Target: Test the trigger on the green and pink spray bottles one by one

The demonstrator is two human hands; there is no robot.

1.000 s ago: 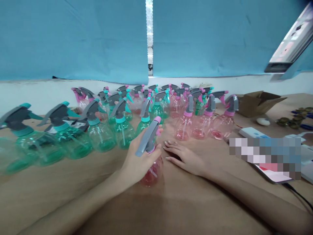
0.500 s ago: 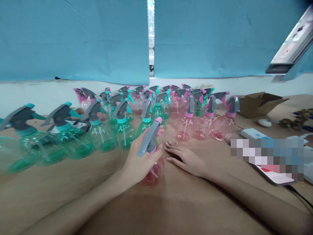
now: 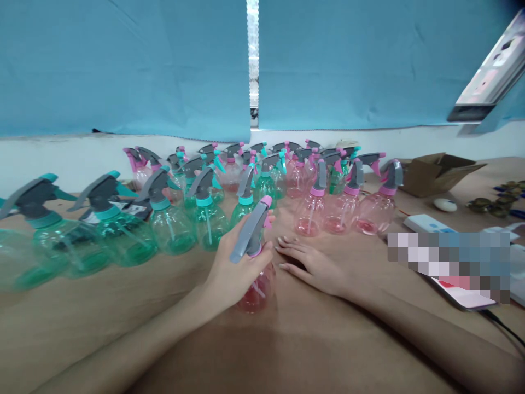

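Note:
My left hand (image 3: 233, 262) is wrapped round the neck of a pink spray bottle (image 3: 256, 295) with a grey and pink trigger head. The bottle stands on the brown tabletop (image 3: 311, 339), with some liquid and a dip tube showing inside. Just to its right, my right hand (image 3: 311, 265) lies on the table, fingers stretched out and holding nothing. Beyond the right hand stand several pink spray bottles (image 3: 309, 216). A row of green spray bottles (image 3: 174, 232) runs off to the left of the left hand.
More green and pink spray bottles crowd the back by the white wall. An open cardboard box (image 3: 430, 178), a white computer mouse (image 3: 445, 204) and a phone-like device (image 3: 471, 298), partly pixelated, with a black cable, are on the right. Blue curtains (image 3: 123, 65) hang behind.

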